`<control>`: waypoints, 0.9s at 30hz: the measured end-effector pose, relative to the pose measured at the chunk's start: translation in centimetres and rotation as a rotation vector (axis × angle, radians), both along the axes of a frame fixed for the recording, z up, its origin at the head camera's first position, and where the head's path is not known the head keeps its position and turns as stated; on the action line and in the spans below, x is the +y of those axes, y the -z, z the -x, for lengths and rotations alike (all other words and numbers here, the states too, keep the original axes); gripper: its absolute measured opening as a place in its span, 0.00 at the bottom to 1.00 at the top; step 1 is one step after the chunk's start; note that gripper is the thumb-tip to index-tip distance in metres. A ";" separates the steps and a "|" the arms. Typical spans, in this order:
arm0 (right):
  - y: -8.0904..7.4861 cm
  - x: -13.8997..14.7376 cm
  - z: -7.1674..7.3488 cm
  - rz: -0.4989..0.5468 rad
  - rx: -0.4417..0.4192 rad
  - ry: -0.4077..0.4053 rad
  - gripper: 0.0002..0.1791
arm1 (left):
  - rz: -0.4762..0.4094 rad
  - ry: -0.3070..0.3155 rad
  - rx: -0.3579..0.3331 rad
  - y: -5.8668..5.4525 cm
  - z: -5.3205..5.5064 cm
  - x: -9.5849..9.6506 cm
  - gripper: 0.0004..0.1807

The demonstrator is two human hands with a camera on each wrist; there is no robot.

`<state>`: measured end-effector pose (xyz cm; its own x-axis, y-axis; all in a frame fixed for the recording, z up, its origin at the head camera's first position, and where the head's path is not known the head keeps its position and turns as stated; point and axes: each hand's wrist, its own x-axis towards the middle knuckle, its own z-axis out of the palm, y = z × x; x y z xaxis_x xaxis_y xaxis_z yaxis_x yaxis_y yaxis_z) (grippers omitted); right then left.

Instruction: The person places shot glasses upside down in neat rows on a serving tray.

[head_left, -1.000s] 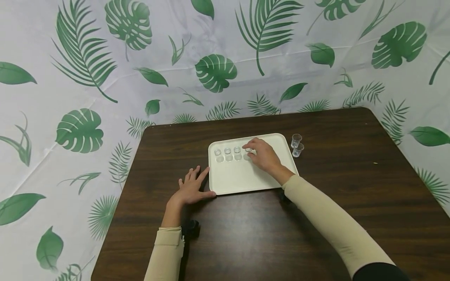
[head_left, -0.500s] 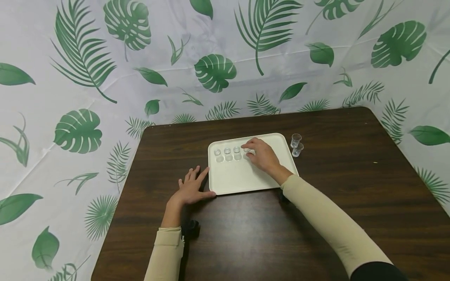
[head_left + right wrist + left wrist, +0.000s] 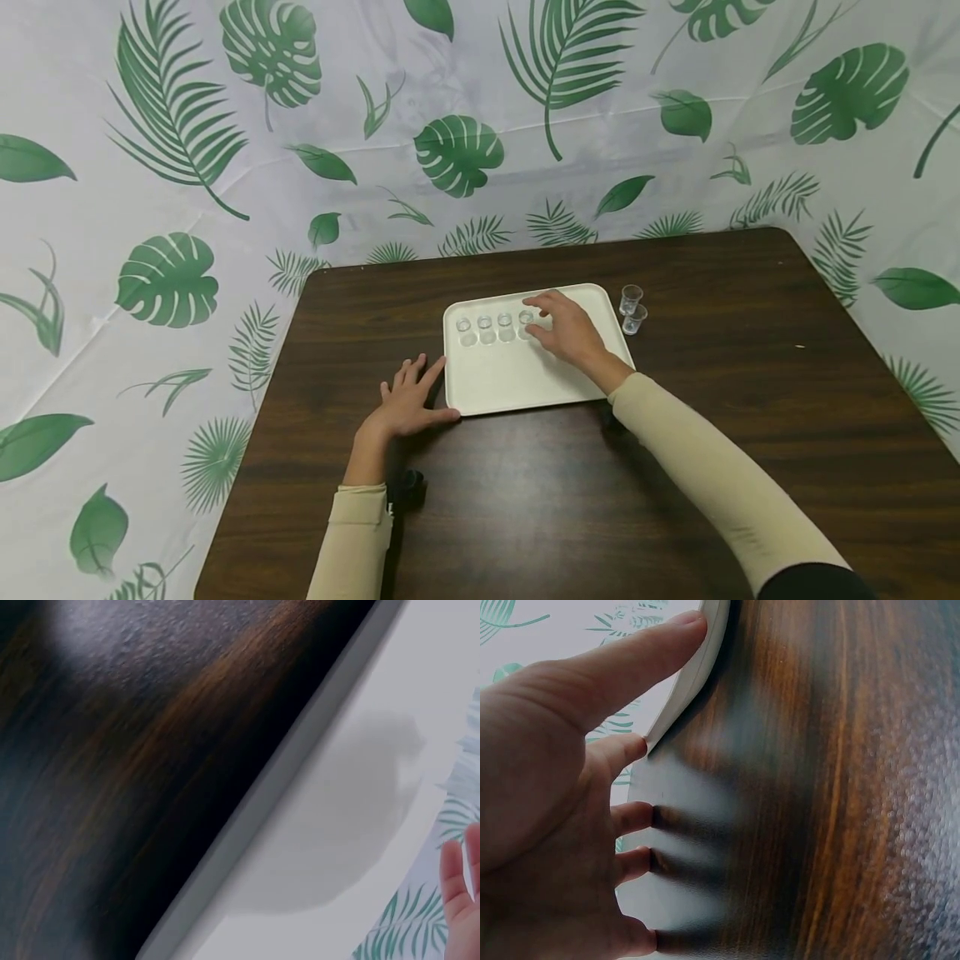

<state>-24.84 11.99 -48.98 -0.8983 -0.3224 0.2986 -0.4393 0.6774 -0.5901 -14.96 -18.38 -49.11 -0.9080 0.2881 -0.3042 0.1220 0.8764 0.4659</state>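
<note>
On the white tray [image 3: 517, 379] stands a row of several small clear shot glasses [image 3: 484, 323] near the far rim. My right hand [image 3: 570, 332] hovers over the tray, thumb and fingers spread apart just right of the last shot glass [image 3: 527, 318] in that row. In the right wrist view only a bit of the right fingers [image 3: 454, 881] shows, above the tray's pale surface. My left hand [image 3: 405, 408] lies spread at the tray's near left corner, thumb and index finger at its rim. Its other fingertips rest on the table in the left wrist view.
Two more clear shot glasses [image 3: 634, 319] stand close together on the dark wooden table [image 3: 525, 492], just right of the tray. Behind the table hangs a white cloth [image 3: 360, 208] with green leaf prints.
My right thumb and fingers have let go of the last shot glass in the row, and the hand has shifted slightly right. My left hand has stayed in place.
</note>
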 end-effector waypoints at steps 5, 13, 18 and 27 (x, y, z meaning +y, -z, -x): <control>-0.3 0.5 -0.1 0.057 0.033 0.028 0.22 | -0.001 0.001 0.005 0.0 0.0 0.0 0.54; -1.9 1.5 -0.9 0.113 0.113 0.186 0.15 | -0.003 0.001 0.008 0.2 0.1 0.0 0.54; -2.5 3.1 -1.4 0.144 0.158 0.334 0.12 | 0.003 0.005 0.008 0.3 0.2 0.0 0.55; -2.2 7.8 -2.7 0.131 0.171 0.480 0.16 | -0.005 -0.003 0.006 0.1 0.1 -0.2 0.54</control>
<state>-22.09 19.80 -46.75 -0.8704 0.1631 0.4645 -0.1956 0.7513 -0.6303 -15.09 -18.55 -49.18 -0.9105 0.2871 -0.2975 0.1221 0.8742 0.4699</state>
